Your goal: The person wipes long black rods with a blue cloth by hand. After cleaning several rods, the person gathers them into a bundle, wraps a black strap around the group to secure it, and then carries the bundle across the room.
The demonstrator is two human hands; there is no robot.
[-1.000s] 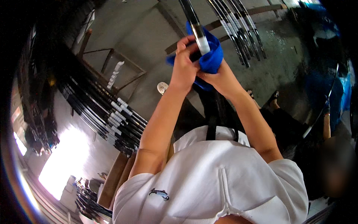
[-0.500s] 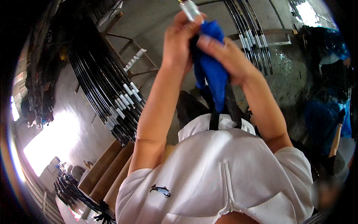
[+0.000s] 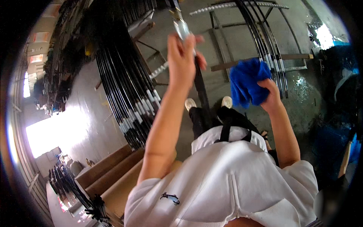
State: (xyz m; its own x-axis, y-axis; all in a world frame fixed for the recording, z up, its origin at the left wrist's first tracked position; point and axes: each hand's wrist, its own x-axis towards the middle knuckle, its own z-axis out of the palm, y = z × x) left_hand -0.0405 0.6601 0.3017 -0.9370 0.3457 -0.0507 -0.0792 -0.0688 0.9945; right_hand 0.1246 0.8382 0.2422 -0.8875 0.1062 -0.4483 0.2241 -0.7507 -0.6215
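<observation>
My left hand (image 3: 181, 62) is raised ahead of me, its fingers wrapped round a long black pole (image 3: 201, 89). A shiny silver-white band (image 3: 182, 28) on that pole shows just above my fingers, with a gold-coloured part beyond it. Below the hand the pole runs down toward my legs. Out to the right, my right hand (image 3: 271, 94) grips a bunched blue cloth (image 3: 247, 81). The cloth is apart from the pole and hangs loosely from my fingers, which it partly covers.
On the left lies a row of glossy black poles (image 3: 113, 83) with white bands. More poles (image 3: 264, 41) rest across a metal rack (image 3: 223, 66) ahead right. Brown rolls or boards (image 3: 107, 162) lie lower left. Blue plastic sheeting (image 3: 332, 136) is at the right.
My right hand has moved off the pole to the right, carrying the blue cloth, now more bunched. My left hand keeps hold of the pole, slightly lower in view.
</observation>
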